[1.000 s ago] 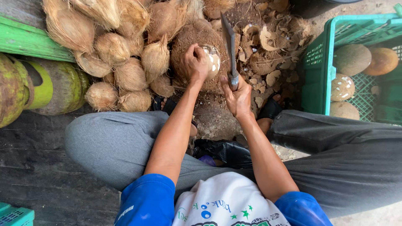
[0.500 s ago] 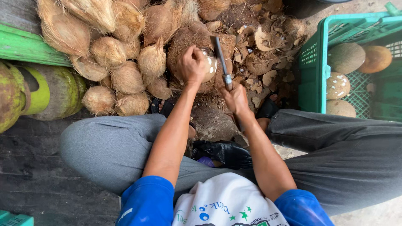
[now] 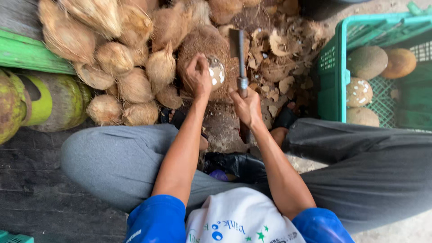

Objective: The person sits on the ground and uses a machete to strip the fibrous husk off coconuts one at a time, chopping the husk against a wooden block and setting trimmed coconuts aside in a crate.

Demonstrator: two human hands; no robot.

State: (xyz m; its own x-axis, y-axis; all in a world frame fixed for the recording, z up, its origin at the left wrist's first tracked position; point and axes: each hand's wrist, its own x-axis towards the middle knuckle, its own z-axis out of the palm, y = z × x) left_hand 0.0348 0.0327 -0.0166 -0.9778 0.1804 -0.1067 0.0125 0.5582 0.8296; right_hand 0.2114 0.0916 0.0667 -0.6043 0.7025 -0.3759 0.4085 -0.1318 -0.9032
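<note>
The left hand [image 3: 197,77] is clamped on a half-peeled coconut [image 3: 215,72], which rests on a husk-covered block at 12 o'clock from the person. The right hand [image 3: 246,106] is closed around the handle of a cleaver [image 3: 237,49], its blade upright just beside the coconut at 3 o'clock. A green crate [image 3: 334,67] with peeled coconuts stands at 2 o'clock.
</note>
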